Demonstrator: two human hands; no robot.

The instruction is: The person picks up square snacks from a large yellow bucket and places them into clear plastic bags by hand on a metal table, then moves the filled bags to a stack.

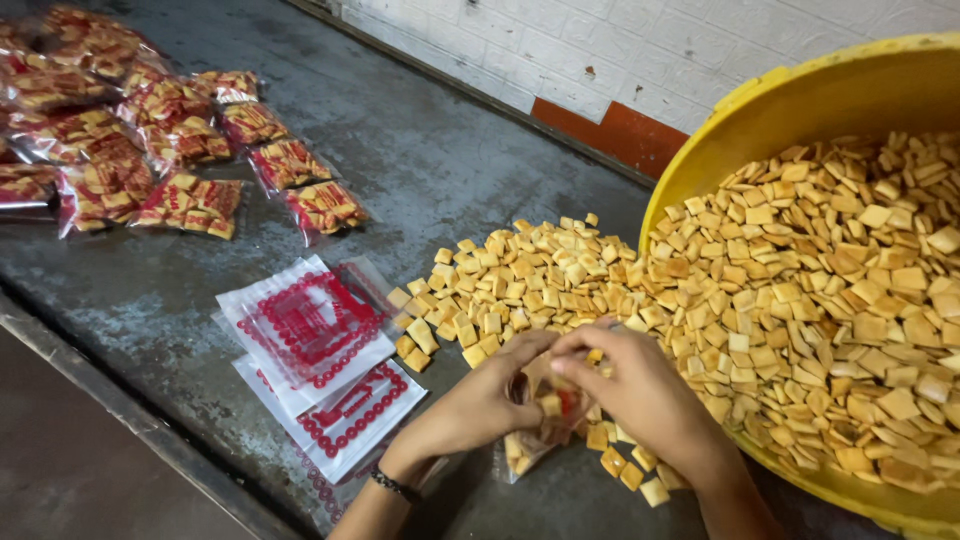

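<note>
On the bench (pixel 450 170), both hands, left hand (pixel 480 400) and right hand (pixel 640 390), hold a little bag (pixel 535 425) with fingers pinched; crackers (pixel 520 280) could spill if it tips.

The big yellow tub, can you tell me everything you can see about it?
The yellow tub looks like smooth plastic with a thick rolled rim. It lies tipped on its side on the grey metal table, its mouth toward the person. Small square crackers fill it and spill out onto the table. Its right side is cut off by the picture's edge.

Yellow tub (pixel 760 110), golden-tan crackers (pixel 800 290), red-printed bags (pixel 310 330)
</note>
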